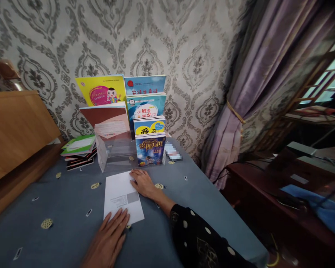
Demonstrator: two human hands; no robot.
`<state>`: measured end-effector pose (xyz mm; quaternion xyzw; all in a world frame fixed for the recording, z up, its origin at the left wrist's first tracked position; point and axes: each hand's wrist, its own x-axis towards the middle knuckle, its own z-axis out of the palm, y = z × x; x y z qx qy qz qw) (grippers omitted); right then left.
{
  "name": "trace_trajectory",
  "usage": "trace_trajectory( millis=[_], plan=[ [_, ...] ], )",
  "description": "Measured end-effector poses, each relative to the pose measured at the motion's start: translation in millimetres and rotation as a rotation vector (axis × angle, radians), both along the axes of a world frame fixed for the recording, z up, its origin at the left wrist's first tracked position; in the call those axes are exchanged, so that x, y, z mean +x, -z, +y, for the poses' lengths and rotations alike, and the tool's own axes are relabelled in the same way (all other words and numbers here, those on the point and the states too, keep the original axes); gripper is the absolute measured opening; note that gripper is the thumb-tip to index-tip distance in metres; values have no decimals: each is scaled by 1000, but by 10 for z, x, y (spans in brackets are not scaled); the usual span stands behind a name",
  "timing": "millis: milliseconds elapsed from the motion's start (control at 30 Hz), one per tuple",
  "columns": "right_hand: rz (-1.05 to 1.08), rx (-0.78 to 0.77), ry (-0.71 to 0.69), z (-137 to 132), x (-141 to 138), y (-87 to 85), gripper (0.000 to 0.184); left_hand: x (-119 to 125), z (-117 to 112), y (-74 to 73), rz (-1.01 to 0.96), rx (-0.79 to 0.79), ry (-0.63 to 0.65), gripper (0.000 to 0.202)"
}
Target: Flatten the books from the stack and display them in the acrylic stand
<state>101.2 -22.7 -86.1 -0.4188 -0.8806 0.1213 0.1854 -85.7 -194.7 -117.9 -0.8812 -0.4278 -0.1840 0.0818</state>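
Note:
A white booklet [120, 193] lies flat on the blue-grey cloth of the table [67, 201]. My left hand [108, 240] rests on its near corner with the fingers stretched out flat. My right hand [143, 182] lies flat on the booklet's far right edge, fingers extended, in a dark dotted sleeve. Just beyond the booklet stands a clear tiered display rack [117, 149] holding several upright children's books, with a dark blue book [150, 149] in the front row.
A stack of thin books with a green cover [79, 147] lies left of the rack. A wooden headboard [16, 126] rises at the left. To the right are a purple curtain [254, 93] and a dark low cabinet [281, 186] with cables.

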Motion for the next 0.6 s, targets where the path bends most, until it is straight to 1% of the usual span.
trace_trajectory(
  millis=[133,267,367,467,533,600],
  plan=[
    [-4,2,-8,0,-11,15,39,-7,-20,35,-26,-25,-50,66],
    [-28,20,4,-36,-29,51,42,-19,14,75,-10,-14,-27,71],
    [-34,48,-25,-102,-68,67,43,-49,64,160,-13,7,-13,76],
    [-31,22,-180,-192,-167,44,44,-88,123,274,-13,24,-19,78],
    [-30,-26,-309,-242,-275,9,44,-119,166,346,2,64,-8,77],
    [-32,-71,-408,-270,-408,-28,45,-151,211,415,23,119,13,74]
  ],
)
